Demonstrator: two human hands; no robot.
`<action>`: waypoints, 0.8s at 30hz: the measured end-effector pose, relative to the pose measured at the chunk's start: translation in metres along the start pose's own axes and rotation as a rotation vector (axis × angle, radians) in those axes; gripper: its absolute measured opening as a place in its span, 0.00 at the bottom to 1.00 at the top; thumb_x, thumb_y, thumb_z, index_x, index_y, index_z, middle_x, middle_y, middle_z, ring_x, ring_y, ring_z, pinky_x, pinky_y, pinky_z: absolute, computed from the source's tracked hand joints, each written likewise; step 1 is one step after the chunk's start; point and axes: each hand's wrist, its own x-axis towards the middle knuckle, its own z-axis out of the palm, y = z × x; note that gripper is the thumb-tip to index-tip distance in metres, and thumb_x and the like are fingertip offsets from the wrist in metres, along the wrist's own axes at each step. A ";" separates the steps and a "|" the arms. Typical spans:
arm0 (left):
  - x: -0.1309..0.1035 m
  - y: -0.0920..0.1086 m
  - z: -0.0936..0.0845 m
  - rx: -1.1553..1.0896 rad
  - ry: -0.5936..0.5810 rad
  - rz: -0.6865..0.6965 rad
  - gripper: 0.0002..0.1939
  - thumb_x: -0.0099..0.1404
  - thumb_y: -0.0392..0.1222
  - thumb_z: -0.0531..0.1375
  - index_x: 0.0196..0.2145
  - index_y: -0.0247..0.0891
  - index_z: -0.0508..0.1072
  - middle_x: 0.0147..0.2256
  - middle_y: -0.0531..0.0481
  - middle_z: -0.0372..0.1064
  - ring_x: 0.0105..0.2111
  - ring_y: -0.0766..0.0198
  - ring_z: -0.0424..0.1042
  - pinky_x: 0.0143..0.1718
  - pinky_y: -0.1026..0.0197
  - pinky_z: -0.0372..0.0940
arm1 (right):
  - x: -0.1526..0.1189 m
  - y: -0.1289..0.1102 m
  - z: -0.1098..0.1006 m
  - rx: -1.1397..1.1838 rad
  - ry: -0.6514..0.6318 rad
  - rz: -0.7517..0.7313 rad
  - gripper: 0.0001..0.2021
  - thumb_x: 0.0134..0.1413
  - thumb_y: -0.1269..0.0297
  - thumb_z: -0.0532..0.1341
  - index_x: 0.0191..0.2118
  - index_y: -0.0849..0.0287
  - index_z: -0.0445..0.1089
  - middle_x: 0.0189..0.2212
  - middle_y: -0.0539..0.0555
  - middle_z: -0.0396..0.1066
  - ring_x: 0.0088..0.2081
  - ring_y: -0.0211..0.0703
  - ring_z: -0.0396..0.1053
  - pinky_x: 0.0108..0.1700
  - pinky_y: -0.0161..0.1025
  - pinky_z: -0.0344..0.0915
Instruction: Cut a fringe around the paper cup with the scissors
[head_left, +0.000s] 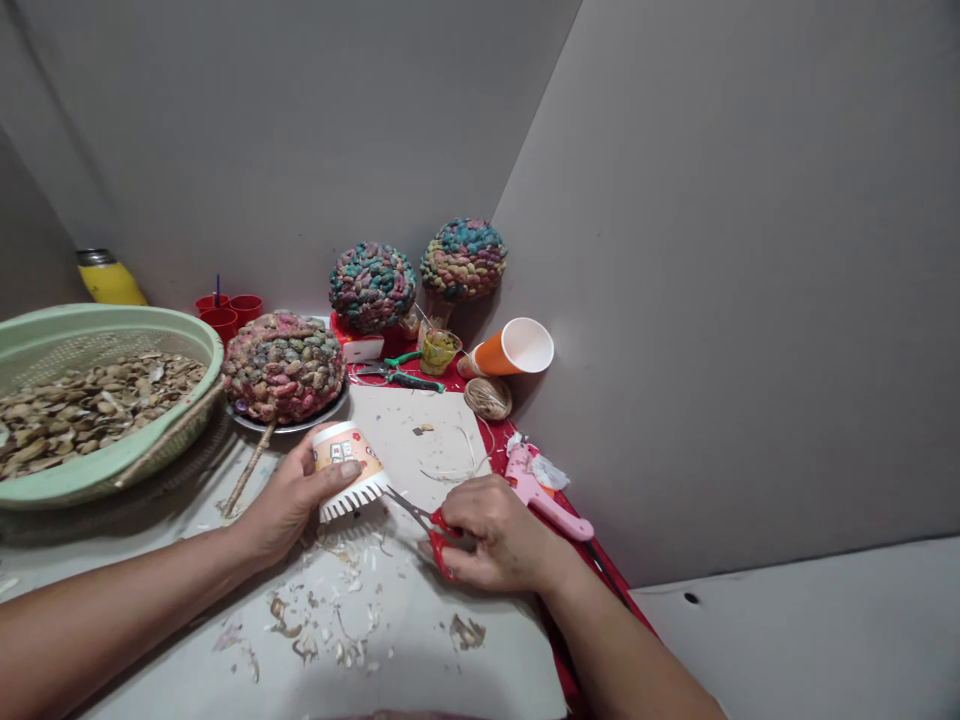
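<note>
One fringed, orange-and-white printed paper cup (pixel 352 448) is above the pale flat board (pixel 412 660) — I see the left hand (pixel 292 500) clamped round it, the right hand (pixel 491 535) gripping red-handled metal scissors (pixel 420 515) at its fringe

Light: dim, cool grey and diffuse, falling, we judge, from above. Brightest: the white inside of the orange cup (pixel 514 348). Shadows: soft-edged; we list one beneath the green basket (pixel 67 486), another under the left hand (pixel 292 490), a broad one at the near edge of the board (pixel 510 660). Focus: we find the middle fairly crisp, small scraps (pixel 345 645) softer. Distortion: wide-angle, forearms (pixel 135 592) stretched toward the lower corners.
</note>
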 end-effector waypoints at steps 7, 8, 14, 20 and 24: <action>0.001 -0.002 -0.002 0.043 0.038 -0.002 0.27 0.54 0.43 0.72 0.49 0.40 0.68 0.35 0.51 0.75 0.31 0.63 0.75 0.35 0.62 0.70 | -0.002 -0.001 -0.003 -0.151 -0.065 0.041 0.13 0.53 0.66 0.58 0.19 0.59 0.61 0.16 0.48 0.61 0.20 0.35 0.52 0.28 0.37 0.46; 0.001 -0.002 -0.002 0.050 0.036 -0.005 0.28 0.54 0.43 0.72 0.50 0.40 0.68 0.35 0.52 0.75 0.32 0.63 0.75 0.35 0.62 0.70 | -0.001 -0.002 -0.004 -0.157 -0.066 0.042 0.13 0.53 0.66 0.58 0.19 0.59 0.62 0.16 0.48 0.61 0.20 0.35 0.53 0.28 0.37 0.46; -0.001 -0.005 -0.005 0.099 -0.017 -0.028 0.29 0.56 0.43 0.71 0.53 0.43 0.66 0.37 0.51 0.76 0.34 0.61 0.76 0.38 0.59 0.70 | 0.000 -0.003 -0.001 -0.178 -0.084 0.028 0.12 0.51 0.67 0.58 0.19 0.59 0.61 0.15 0.47 0.61 0.19 0.35 0.52 0.27 0.37 0.44; -0.001 -0.005 -0.003 0.133 0.029 -0.008 0.32 0.54 0.45 0.72 0.54 0.42 0.66 0.36 0.50 0.76 0.33 0.59 0.76 0.37 0.59 0.69 | 0.000 -0.004 0.001 -0.154 -0.085 0.032 0.12 0.50 0.67 0.58 0.18 0.59 0.61 0.15 0.47 0.61 0.19 0.34 0.52 0.27 0.37 0.44; 0.000 -0.004 0.000 0.104 0.074 -0.001 0.33 0.52 0.47 0.73 0.53 0.41 0.66 0.34 0.53 0.75 0.30 0.62 0.74 0.33 0.61 0.69 | 0.000 -0.003 -0.001 -0.140 -0.084 0.025 0.12 0.51 0.67 0.57 0.19 0.59 0.62 0.15 0.47 0.62 0.19 0.34 0.52 0.27 0.37 0.45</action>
